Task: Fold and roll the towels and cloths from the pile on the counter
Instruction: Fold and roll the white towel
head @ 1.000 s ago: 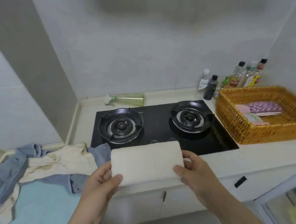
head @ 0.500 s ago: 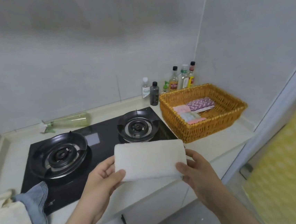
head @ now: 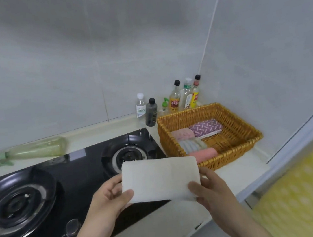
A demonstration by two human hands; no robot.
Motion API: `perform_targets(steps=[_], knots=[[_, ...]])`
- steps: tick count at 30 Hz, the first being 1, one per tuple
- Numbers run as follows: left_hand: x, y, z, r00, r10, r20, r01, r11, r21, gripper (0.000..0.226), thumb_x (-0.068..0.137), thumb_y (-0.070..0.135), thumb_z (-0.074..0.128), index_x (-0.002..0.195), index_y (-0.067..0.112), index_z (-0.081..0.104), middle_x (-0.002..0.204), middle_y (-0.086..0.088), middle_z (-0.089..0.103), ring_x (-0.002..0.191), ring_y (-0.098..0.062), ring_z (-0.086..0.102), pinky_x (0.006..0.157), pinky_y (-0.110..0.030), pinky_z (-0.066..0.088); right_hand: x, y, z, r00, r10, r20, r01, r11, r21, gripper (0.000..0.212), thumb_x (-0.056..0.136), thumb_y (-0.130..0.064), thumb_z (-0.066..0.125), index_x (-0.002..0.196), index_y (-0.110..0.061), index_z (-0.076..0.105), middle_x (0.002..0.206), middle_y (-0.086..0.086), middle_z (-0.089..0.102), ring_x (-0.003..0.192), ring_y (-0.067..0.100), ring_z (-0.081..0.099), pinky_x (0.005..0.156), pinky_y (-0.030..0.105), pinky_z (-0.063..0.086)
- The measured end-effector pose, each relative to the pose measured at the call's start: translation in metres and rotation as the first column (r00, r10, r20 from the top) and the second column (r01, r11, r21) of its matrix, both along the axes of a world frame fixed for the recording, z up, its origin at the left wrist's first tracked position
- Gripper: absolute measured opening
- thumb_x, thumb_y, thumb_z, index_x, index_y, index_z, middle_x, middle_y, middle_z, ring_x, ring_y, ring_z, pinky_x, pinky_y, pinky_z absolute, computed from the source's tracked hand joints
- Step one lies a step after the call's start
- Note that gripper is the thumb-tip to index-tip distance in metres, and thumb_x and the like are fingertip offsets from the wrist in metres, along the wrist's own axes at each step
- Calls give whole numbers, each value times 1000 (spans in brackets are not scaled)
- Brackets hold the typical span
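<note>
A folded, off-white rectangular towel (head: 160, 179) is held up in the lower centre of the frame, in front of the black glass gas hob (head: 77, 175) and clear of the pale counter (head: 105, 127). The left hand (head: 106, 201) pinches its lower left corner, thumb on the near face and fingers behind. The right hand (head: 212, 191) pinches the lower right corner the same way. The towel's long edges run nearly level, and its upper right corner overlaps, in the picture, the near wall of the rectangular golden wicker basket (head: 226, 160) at centre right. Inside the basket lie a purple patterned folded cloth (head: 205, 128), a pale pink folded cloth (head: 183, 134), a pale striped cloth (head: 191, 144) and a salmon-pink rolled cloth (head: 203, 154). A cluster of capped bottles (head: 175, 99) stands against the grey tiled wall just behind the basket. At the left edge a pale green spray bottle (head: 38, 148) lies on its side behind the hob
</note>
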State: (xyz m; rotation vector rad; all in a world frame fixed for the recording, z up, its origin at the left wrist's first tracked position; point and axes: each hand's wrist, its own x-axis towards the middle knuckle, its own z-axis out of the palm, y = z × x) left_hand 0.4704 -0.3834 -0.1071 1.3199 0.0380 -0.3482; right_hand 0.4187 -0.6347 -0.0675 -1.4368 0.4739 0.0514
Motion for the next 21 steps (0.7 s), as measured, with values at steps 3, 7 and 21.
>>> perform_targets(steps=[3, 7, 21], knots=[[23, -10, -1, 1000, -15, -17, 14, 1000, -9, 61, 54, 22, 79, 114, 20, 70, 85, 0, 68, 94, -25, 66, 90, -45, 51, 20, -9, 2, 1000, -4, -13, 4, 1000, -22, 32, 89, -1, 63, 110, -26, 64, 98, -4, 76, 101, 27, 68, 98, 54, 50], [48, -23, -1, 998, -57, -24, 57, 998, 8, 71, 46, 29, 84, 115, 24, 69, 83, 6, 69, 90, -23, 66, 83, -43, 54, 37, -25, 0, 1000, -12, -19, 11, 997, -77, 32, 89, -5, 64, 110, -29, 65, 100, -7, 75, 99, 20, 69, 95, 48, 52], [93, -111, 1, 970, -180, 166, 132, 955, 267, 75, 81, 0, 71, 127, 54, 48, 131, 20, 58, 116, -20, 61, 100, -41, 49, 72, -117, -1, 993, 100, 59, -62, 888, -456, 58, 93, -20, 63, 118, -66, 38, 140, -18, 49, 127, 14, 50, 105, 43, 45]])
